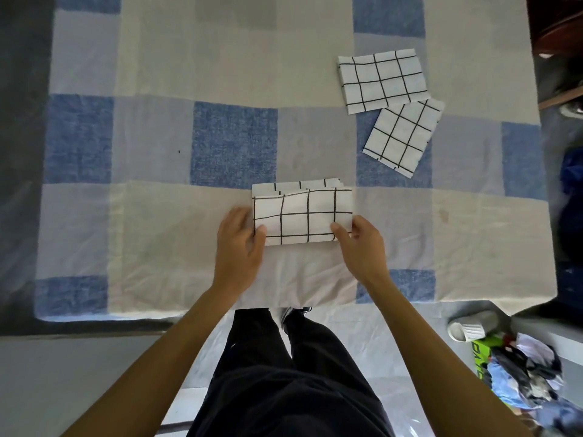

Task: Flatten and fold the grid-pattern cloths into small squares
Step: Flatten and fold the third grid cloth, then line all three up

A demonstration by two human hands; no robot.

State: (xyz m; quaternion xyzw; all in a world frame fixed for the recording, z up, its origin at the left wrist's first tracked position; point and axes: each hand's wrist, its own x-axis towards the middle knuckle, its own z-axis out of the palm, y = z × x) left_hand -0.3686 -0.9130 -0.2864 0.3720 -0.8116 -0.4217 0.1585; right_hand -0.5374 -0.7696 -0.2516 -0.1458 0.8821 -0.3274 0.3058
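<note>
White grid-pattern cloth (303, 216), its near corners in the pinch of left hand (240, 247) and right hand (359, 247), thumbs on top.

Blue-checked bedspread (233, 143); pale slipper (468, 328) beside clothes heap (530, 373).

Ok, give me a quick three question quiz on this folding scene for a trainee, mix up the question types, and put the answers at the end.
1. True or false: the left hand and the right hand each pinch one end of the near cloth.
2. How many folded cloths are set aside at the far right? A) one B) two C) four
3. Fill in: the near cloth lies on a checked cover of cream, grey and ____ squares.

Key: 1 true. 2 B, the upper folded cloth and the lower folded cloth. 3 blue.
</note>
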